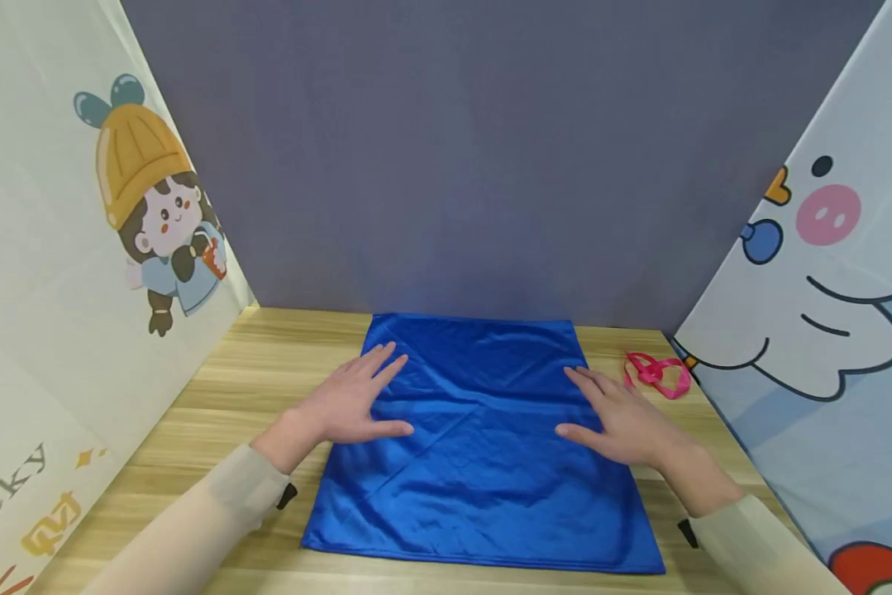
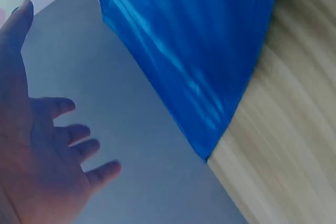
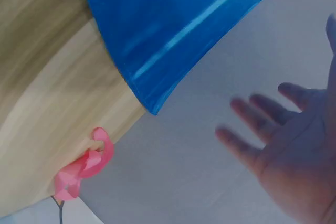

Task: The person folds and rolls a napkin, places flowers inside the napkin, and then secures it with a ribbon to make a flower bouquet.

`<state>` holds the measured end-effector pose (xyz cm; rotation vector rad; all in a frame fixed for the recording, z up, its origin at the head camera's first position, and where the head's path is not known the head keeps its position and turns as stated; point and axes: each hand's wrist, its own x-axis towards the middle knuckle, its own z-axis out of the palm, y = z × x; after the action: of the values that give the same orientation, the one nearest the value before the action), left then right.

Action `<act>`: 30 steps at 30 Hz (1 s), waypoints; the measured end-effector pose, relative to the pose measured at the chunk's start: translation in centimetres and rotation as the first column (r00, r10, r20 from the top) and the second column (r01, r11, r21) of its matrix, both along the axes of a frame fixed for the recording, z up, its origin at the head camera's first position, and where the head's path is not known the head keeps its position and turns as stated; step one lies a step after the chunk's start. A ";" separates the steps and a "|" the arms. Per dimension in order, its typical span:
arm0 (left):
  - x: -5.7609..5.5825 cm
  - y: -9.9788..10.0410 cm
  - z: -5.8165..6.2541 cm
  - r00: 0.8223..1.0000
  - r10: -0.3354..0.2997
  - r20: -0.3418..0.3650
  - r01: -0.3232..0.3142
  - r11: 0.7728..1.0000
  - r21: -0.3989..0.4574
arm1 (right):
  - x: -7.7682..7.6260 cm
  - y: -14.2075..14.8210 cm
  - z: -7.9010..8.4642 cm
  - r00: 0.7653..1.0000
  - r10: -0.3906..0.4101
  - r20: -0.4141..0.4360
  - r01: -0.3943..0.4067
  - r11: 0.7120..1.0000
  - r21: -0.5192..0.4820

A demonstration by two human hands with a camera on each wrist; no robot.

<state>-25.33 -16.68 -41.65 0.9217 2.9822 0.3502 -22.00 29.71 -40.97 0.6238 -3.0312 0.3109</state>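
A shiny blue cloth (image 1: 475, 463), roughly rectangular and lightly creased, lies spread flat on the table. Over its left edge is my left hand (image 1: 356, 401), palm down with fingers spread and thumb pointing inward. My right hand (image 1: 624, 417) mirrors it over the right edge. Both hands hold nothing. In the left wrist view the left hand (image 2: 47, 145) appears apart from the cloth (image 2: 194, 66), fingers extended. The right wrist view likewise has the right hand (image 3: 294, 145) apart from the cloth (image 3: 157, 35).
A loosely looped pink ribbon (image 1: 657, 373) lies on the wood-grain table (image 1: 267, 364) at the back right, beyond my right hand. A grey panel (image 1: 460, 165) rises behind the table. Printed cloth walls stand at left (image 1: 44, 289) and right (image 1: 847, 330).
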 end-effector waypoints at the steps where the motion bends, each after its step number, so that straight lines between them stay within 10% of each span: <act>1: 0.1 0.1 0.0 1.000 -0.013 0.011 0.013 1.000 0.012 | 0.0 0.1 0.0 1.000 0.009 0.008 -0.009 1.000 -0.012; 8: 1.7 2.2 -0.3 0.980 -0.152 0.132 0.133 0.981 0.143 | 0.5 1.1 -0.8 0.985 0.110 0.132 -0.083 0.978 -0.190; 14: 2.8 4.3 -1.4 0.919 -0.316 0.237 0.262 0.937 0.232 | 1.3 2.5 -1.9 0.942 0.213 0.258 -0.128 0.943 -0.308; 30: 4.5 7.1 -3.5 0.739 -0.447 0.505 0.243 0.875 0.418 | 4.8 8.3 -6.1 0.738 0.445 0.508 -0.078 0.803 -0.590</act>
<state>-20.78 -9.61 -45.16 1.1160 2.1542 0.9430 -17.20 37.98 -47.06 1.0862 -3.1170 1.6348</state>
